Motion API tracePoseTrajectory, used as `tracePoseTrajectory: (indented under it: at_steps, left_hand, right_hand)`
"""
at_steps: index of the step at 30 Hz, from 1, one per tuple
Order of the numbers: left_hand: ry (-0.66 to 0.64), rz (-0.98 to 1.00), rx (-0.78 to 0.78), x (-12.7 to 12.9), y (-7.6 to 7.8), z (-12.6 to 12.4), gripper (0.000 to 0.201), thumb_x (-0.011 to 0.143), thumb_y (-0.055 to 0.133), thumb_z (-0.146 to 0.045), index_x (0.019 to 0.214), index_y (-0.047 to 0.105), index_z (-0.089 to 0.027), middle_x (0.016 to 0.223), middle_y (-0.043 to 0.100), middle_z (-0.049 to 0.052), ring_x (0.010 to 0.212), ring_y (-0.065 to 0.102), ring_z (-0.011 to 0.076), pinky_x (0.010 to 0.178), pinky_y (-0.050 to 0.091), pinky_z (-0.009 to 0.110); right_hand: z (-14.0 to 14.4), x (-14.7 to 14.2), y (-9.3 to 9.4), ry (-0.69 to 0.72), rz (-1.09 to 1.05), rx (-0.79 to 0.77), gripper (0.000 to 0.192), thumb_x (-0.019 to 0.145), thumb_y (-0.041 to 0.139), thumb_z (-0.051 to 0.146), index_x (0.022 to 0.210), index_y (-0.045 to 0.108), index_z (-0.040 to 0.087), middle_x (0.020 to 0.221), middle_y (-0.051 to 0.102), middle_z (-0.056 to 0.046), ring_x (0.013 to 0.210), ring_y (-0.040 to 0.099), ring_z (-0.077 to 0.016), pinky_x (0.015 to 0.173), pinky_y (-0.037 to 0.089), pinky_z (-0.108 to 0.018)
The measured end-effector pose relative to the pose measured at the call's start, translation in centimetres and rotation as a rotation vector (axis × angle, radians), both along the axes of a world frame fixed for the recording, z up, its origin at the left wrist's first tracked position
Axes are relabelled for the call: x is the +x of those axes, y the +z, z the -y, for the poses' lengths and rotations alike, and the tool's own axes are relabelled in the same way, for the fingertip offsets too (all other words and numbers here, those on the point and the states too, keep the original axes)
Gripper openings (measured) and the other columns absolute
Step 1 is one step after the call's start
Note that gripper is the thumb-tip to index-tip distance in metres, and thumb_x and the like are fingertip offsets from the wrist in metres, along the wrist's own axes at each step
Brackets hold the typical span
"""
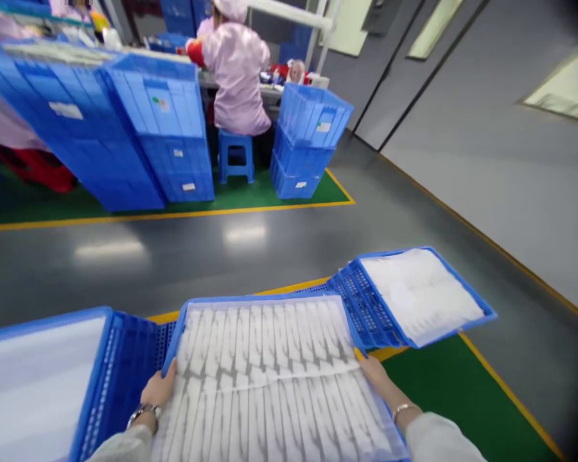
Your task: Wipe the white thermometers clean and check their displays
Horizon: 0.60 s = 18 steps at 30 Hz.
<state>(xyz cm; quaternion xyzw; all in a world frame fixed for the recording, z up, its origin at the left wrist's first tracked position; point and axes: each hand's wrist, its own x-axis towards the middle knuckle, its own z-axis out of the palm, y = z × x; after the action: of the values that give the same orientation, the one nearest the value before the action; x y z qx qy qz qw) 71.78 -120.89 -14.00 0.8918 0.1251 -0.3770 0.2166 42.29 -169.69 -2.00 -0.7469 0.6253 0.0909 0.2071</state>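
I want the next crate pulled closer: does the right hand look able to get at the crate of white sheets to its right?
Probably yes: the right hand grips the middle crate, and the neighbouring crate stands alongside with nothing between.

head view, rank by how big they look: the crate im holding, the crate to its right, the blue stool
1. Held crate, largest, though nearest the camera.
2. Right crate.
3. Blue stool, smallest, but farthest away, so true size is unsure.
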Motion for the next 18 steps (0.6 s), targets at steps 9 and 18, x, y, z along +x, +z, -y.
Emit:
tracePoseTrajectory:
  at_steps: [9, 18]
  left_hand:
    - [0.137, -0.043, 0.092, 0.8, -18.5, 2.4, 0.035, 0.084, 0.051, -0.039, 0.109, 0.054, -0.015, 0.11, 0.057, 0.009, 0.095, 0.057, 0.0209, 0.08, 0.048, 0.042]
    - [0.244, 0.065, 0.115, 1.3, -28.2, 3.9, 0.034, 0.084, 0.052, -0.038, 0.109, 0.054, -0.015, 0.109, 0.058, 0.008, 0.093, 0.058, 0.0203, 0.079, 0.049, 0.042]
  right_hand:
    - [6.3, 6.6, -23.6, 0.123, -0.182, 0.141, 0.03, 0.088, 0.052, 0.036, 0.109, 0.055, 0.015, 0.111, 0.058, -0.008, 0.097, 0.058, -0.0207, 0.082, 0.049, -0.041]
    - [8.0, 11.1, -35.4, 0.193, -0.247, 0.07, 0.029, 0.088, 0.051, 0.035, 0.109, 0.055, 0.015, 0.112, 0.058, -0.008, 0.096, 0.058, -0.0201, 0.082, 0.049, -0.041]
